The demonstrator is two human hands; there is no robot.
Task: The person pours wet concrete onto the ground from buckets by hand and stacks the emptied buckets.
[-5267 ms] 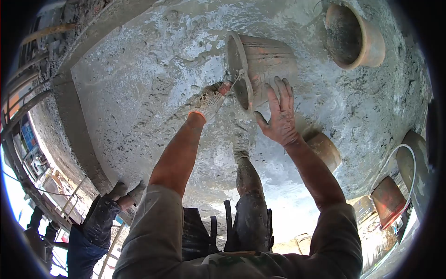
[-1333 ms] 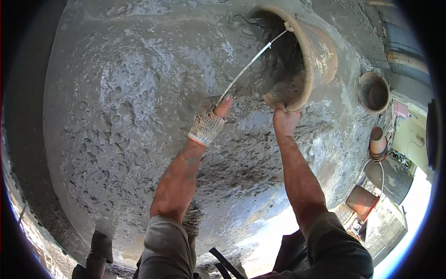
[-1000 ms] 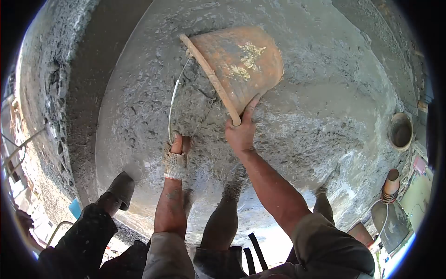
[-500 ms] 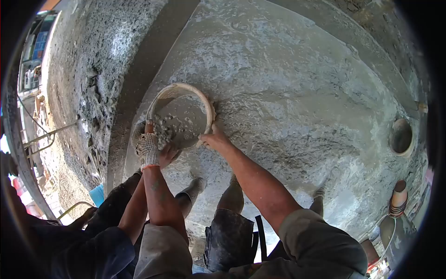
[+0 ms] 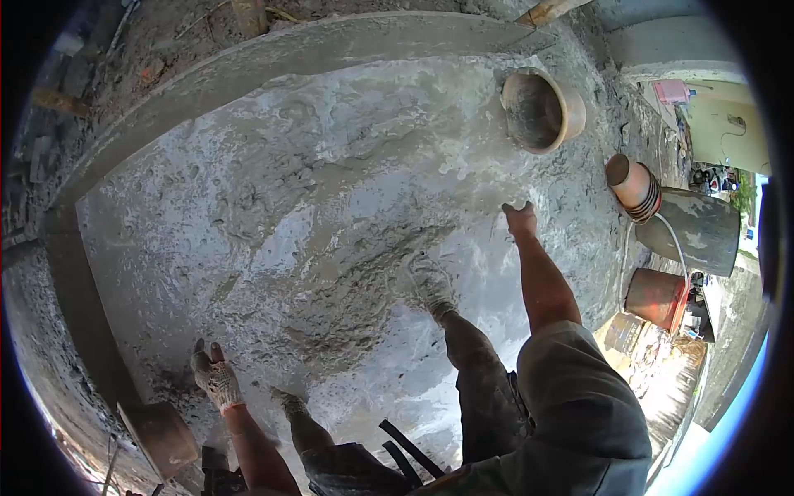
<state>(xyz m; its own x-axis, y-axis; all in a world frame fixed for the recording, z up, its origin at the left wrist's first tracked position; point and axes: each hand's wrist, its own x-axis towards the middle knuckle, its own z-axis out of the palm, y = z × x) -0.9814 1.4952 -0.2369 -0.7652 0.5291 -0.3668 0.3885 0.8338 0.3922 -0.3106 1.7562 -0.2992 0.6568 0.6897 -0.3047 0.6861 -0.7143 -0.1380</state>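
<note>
No lettering, label, brand, number or sign can be read on anything in view.

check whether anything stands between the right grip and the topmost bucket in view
Nothing visible does: only wet grey mix lies between the right grip and that bucket.

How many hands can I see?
2: the left hand, in a whitish knitted glove, at lower left near a tilted grey-brown bucket; and the bare right hand, right of centre over wet grey concrete. More could be hidden.
</note>
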